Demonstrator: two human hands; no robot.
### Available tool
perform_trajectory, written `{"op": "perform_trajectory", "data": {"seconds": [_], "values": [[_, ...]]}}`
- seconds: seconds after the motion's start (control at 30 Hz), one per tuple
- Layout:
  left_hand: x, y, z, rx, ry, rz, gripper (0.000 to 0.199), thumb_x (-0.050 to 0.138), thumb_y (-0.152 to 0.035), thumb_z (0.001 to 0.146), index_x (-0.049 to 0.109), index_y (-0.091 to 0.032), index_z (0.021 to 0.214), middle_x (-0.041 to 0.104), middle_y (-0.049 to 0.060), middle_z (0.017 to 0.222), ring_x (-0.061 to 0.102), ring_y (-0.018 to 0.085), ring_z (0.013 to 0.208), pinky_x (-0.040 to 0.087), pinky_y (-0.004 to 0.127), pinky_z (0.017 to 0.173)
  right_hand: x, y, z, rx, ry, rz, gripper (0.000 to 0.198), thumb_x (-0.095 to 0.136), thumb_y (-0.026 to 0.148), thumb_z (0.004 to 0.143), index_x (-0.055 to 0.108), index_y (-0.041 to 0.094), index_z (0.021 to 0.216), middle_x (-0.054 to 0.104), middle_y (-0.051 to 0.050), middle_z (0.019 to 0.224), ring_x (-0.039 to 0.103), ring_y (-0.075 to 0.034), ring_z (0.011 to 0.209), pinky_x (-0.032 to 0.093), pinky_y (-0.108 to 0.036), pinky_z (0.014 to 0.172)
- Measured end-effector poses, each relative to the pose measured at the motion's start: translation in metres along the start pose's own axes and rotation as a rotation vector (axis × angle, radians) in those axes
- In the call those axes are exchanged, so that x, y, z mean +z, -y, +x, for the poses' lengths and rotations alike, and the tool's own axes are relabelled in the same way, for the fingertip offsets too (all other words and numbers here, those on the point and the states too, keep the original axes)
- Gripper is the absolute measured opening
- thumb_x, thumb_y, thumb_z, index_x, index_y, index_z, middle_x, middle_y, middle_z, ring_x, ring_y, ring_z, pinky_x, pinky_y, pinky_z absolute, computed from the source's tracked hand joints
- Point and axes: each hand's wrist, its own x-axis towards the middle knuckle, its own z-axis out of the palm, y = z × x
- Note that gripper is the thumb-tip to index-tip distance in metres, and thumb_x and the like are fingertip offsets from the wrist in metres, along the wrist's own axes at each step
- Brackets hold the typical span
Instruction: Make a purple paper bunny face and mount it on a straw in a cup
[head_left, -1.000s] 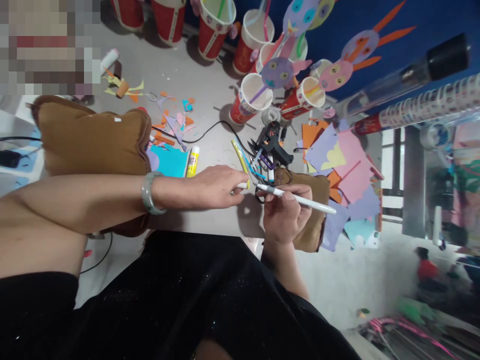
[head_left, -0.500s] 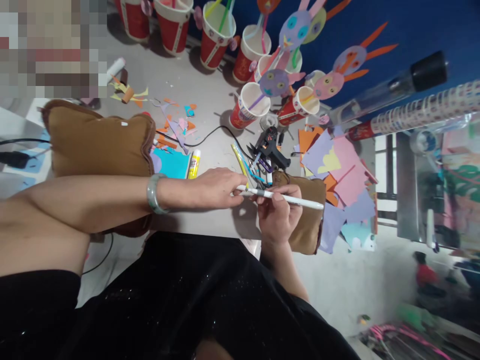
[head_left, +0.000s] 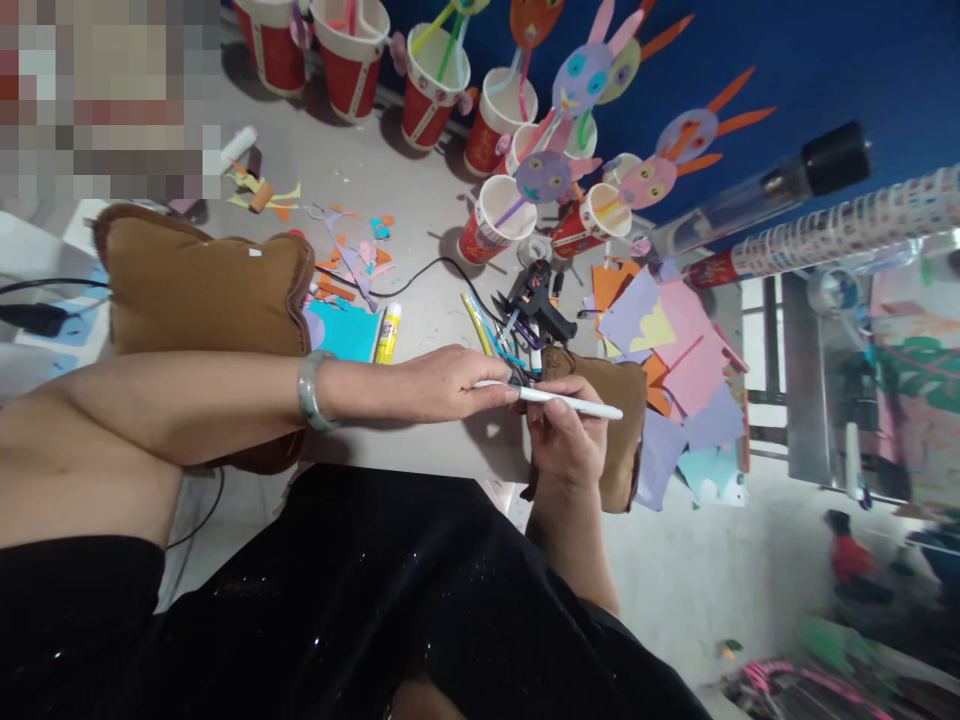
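A slim white marker pen (head_left: 581, 404) is held almost level over the table's front edge. My right hand (head_left: 571, 445) is closed around its barrel, thumb on the near side. My left hand (head_left: 442, 385), with a jade-coloured bangle on the wrist, pinches the pen's left end, where a white piece like a cap shows between thumb and fingers. Whether that piece is joined to the barrel is hidden by the fingers. Just beyond the hands lie a black glue gun (head_left: 538, 300) and some coloured straws (head_left: 477, 322). A yellow glue stick (head_left: 388, 333) is beyond my left hand.
Red paper cups (head_left: 491, 225) with paper animal faces on straws line the back. Brown cushions (head_left: 206, 280) lie on both sides. Coloured paper sheets (head_left: 697, 345) are at right, paper scraps (head_left: 360, 260) behind the left arm. A stack of cups (head_left: 825, 225) lies at far right.
My hands have come closer together along the pen. The left fingers now cover more of its left end, and the right hand with the barrel has shifted slightly.
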Motion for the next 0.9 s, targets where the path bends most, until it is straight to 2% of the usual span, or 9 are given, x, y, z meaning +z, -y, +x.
{"op": "perform_trajectory", "data": {"seconds": [0.07,0.2,0.33,0.47,0.57,0.7,0.9], "values": [[0.0,0.001,0.001,0.021,0.004,0.007,0.031,0.052,-0.037,0.1,0.054,-0.02,0.075,0.048,-0.005,0.064,0.045,0.01,0.061,0.031,0.026,0.061,-0.013,0.004,0.002,-0.029,0.031,-0.003,0.036,0.081,0.056,0.078,0.067,0.024,0.087,0.058,0.006,0.056,0.054,-0.012,0.044,0.029,-0.022,0.035],[0.001,0.002,0.0,0.067,-0.013,0.053,0.03,0.053,-0.036,0.098,0.057,-0.019,0.073,0.047,-0.006,0.061,0.043,0.01,0.058,0.028,0.026,0.059,-0.038,0.012,0.003,-0.101,0.003,-0.096,0.028,0.074,0.052,0.087,0.066,0.025,0.085,0.057,0.005,0.06,0.049,-0.011,0.044,0.034,-0.024,0.039],[0.003,0.003,-0.003,0.122,-0.011,0.104,0.032,0.056,-0.035,0.096,0.06,-0.019,0.07,0.048,-0.005,0.058,0.041,0.01,0.055,0.026,0.027,0.058,-0.051,0.025,-0.007,-0.067,0.048,-0.264,0.021,0.077,0.042,0.087,0.07,0.023,0.081,0.062,0.003,0.064,0.049,-0.01,0.049,0.034,-0.024,0.043],[0.005,0.005,-0.004,0.149,0.004,0.095,0.035,0.056,-0.041,0.098,0.067,-0.018,0.074,0.055,-0.003,0.059,0.044,0.01,0.055,0.028,0.026,0.058,-0.051,0.038,-0.016,-0.023,0.213,-0.449,0.018,0.079,0.038,0.088,0.075,0.021,0.084,0.062,0.002,0.062,0.051,-0.009,0.052,0.037,-0.023,0.048],[0.004,0.003,-0.006,0.171,0.044,0.024,0.04,0.05,-0.044,0.102,0.071,-0.017,0.082,0.061,-0.002,0.064,0.047,0.01,0.058,0.032,0.025,0.06,-0.046,0.045,-0.017,-0.03,0.356,-0.464,0.018,0.077,0.038,0.09,0.074,0.021,0.087,0.058,0.005,0.056,0.048,-0.009,0.047,0.038,-0.023,0.044],[0.004,-0.005,-0.01,0.196,0.132,-0.041,0.044,0.045,-0.048,0.104,0.069,-0.015,0.085,0.063,0.0,0.069,0.05,0.01,0.062,0.035,0.024,0.063,-0.04,0.053,-0.019,-0.046,0.454,-0.492,0.013,0.073,0.034,0.094,0.074,0.022,0.089,0.06,0.004,0.057,0.053,-0.01,0.044,0.041,-0.022,0.041],[0.009,-0.013,-0.017,0.19,0.219,-0.09,0.042,0.043,-0.048,0.104,0.061,-0.018,0.08,0.05,-0.004,0.064,0.045,0.009,0.059,0.033,0.024,0.061,-0.033,0.056,-0.024,-0.045,0.578,-0.483,0.008,0.07,0.03,0.096,0.071,0.022,0.093,0.064,0.004,0.059,0.06,-0.012,0.046,0.045,-0.023,0.044]]}}
